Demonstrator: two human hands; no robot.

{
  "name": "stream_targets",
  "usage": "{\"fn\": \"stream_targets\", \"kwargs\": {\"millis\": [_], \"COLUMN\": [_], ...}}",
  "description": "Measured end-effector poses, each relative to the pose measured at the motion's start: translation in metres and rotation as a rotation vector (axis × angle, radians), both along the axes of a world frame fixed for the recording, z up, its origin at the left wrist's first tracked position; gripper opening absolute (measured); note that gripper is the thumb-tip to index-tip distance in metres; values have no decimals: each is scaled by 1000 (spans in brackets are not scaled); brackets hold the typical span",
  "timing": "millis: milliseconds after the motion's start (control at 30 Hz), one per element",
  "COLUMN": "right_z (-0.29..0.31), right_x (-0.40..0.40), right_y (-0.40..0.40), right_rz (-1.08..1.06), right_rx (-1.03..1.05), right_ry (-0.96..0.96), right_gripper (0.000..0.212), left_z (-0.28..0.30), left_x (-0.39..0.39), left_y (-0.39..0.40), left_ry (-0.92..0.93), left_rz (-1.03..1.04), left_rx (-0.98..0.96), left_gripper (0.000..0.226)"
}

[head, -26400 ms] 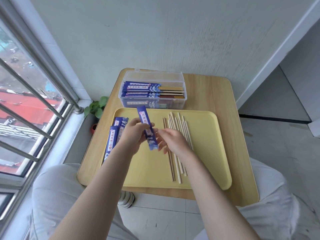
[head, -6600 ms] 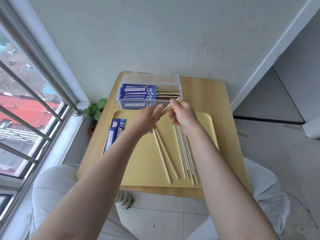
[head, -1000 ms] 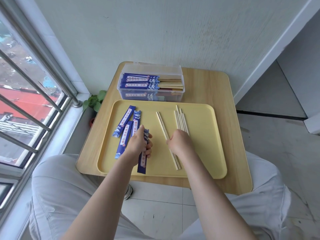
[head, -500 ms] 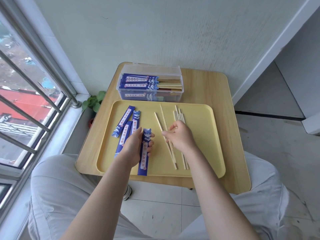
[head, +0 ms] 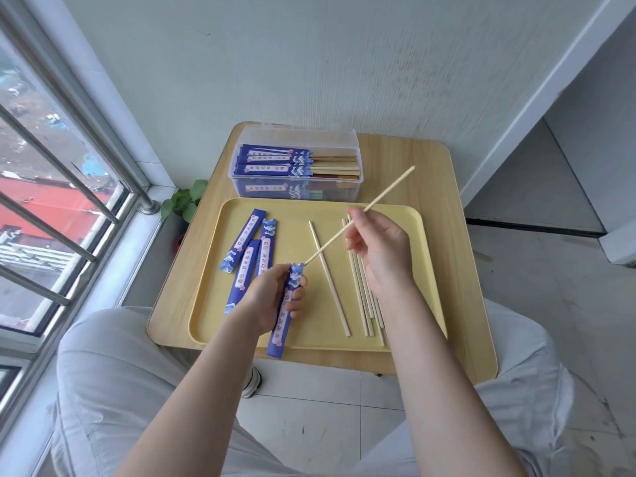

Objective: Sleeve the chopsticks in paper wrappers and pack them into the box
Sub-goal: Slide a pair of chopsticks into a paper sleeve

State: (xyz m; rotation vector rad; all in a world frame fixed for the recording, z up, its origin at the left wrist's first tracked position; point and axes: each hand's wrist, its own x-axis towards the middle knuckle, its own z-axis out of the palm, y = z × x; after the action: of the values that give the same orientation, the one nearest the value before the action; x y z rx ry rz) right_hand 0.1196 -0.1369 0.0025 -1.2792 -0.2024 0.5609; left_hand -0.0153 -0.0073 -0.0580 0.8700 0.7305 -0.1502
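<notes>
Gripping a blue paper wrapper (head: 286, 306) just below the middle of the frame, the left hand (head: 272, 301) curls its fingers and thumb round the upper half of it, so the wrapper hangs nearly upright with its lower end over the near rim of the yellow tray (head: 395, 208). The right hand (head: 380, 251), right of centre, pinches a single bare chopstick (head: 385, 194) between thumb and fingers; the stick slants from the upper right of the frame down to the left, and its lower tip sits at the open top of the held wrapper. Whether the tip has gone inside, I cannot tell.

On the tray, one loose chopstick (head: 330, 284) lies alone at centre, crossed by the held one. A bundle of bare chopsticks (head: 366, 304) lies side by side just right of it, partly under the right wrist. Left of centre, three spare wrappers (head: 256, 242) lie flat and overlapping, partly hidden by the left hand.

Above the tray, a clear plastic box (head: 297, 191) stands open on the wooden table (head: 457, 256), close to the tray's far rim. Inside it, sleeved chopsticks (head: 275, 160) lie stacked, blue sleeves to the left and wooden ends to the right.

At the left of the frame, a barred window (head: 51, 201) runs along the table, with a small green plant (head: 184, 201) beside the table's corner.
</notes>
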Motion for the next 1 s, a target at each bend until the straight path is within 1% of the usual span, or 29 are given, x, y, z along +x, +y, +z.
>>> {"fn": "stream_targets", "kwargs": {"millis": [67,167,300,467,567,633,833,933,1000], "right_z": [-4,-5,-4,-10,-15,-14,-3,-4,-5], "right_x": [4,8,15,10,4,3,12,9,6], "right_y": [-3,-6,-5,-3,1,1,-8,-6,-5], "right_rz": [-80,-130,-225,-148,-114,-130,-272,-233,-176], "right_rx": [-34,-53,-52,-170,-212,-207,-195,-225,-231], "right_ry": [-4,-21,7,-95,-120,-119,-133,-144,-150], "right_gripper": [13,21,27,29,26,24,25,23,15], "left_z": [3,6,11,16,18,19,20,22,23], "left_x": [-3,-7,-5,-2,-2,-2,-5,-3,-1], "left_y": [2,8,8,4,2,1,3,-1,-2], "left_ry": [-27,-56,-45,-44,-72,-74,-76,-90,-81], "left_rz": [-85,-152,-246,-324,-368,-380,-375,-383,-385], "left_rx": [51,80,120,120,147,158,162,167,181], "left_gripper": [46,47,50,50,48,48,49,48,48]}}
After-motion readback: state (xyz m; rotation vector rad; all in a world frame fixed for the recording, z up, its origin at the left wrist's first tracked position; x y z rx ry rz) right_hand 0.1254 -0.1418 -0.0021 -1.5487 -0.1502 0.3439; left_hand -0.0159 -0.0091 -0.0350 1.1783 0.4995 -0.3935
